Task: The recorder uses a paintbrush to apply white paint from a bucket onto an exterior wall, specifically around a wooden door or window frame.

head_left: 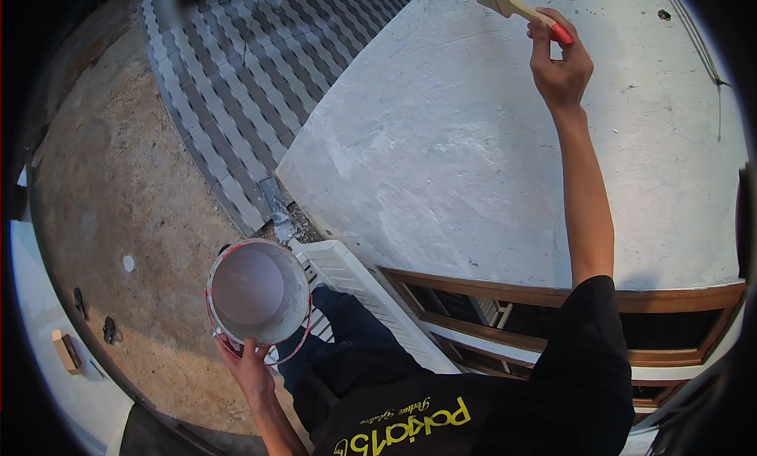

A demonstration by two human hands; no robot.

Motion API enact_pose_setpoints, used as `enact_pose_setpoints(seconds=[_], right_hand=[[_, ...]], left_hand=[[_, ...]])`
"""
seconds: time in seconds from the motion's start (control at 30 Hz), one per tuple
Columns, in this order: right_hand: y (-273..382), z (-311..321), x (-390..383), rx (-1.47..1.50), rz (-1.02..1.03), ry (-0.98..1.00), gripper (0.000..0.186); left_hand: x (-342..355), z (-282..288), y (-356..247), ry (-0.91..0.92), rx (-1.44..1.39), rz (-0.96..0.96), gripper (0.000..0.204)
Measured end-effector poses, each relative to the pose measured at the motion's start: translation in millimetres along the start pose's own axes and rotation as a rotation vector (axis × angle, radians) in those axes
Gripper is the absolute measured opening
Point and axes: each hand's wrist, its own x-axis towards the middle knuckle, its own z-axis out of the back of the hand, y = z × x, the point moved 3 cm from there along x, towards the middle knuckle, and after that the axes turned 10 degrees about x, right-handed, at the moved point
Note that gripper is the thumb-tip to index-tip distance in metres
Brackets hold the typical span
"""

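Note:
My right hand (564, 65) is raised high at the upper right, its fingers closed around the handle of a flat paintbrush (514, 6). The handle is pale with a red end, and the bristles reach the top edge of the view. Behind it stands a pale, rough wall (441, 148) with whiter patches; whether the bristles touch it, I cannot tell. Low at the left, my left hand (251, 369) grips the near rim of a round bucket (298, 302). Inside the bucket is whitish paint (251, 286), and a thin wire handle hangs by its side.
A white slatted bench or chair (347, 263) is under my legs. Brown-framed windows (654, 300) sit along the wall beside my right arm. Grey patterned tiles (229, 85) border bare brown ground (134, 180), where dark sandals (109, 330) lie. Thin cables (698, 42) hang at upper right.

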Motion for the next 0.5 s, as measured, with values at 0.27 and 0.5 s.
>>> enact_pose_setpoints(seconds=[0.27,0.5], right_hand=[[1,103,9,-0.139,0.029,-0.330,0.022],[-1,125,-14,-0.184,-0.112,-0.134,0.023]], left_hand=[[-3,2,-13,-0.013,0.011,-0.043,0.053],[-2,7,-13,0.045,0.032,-0.044,0.056]])
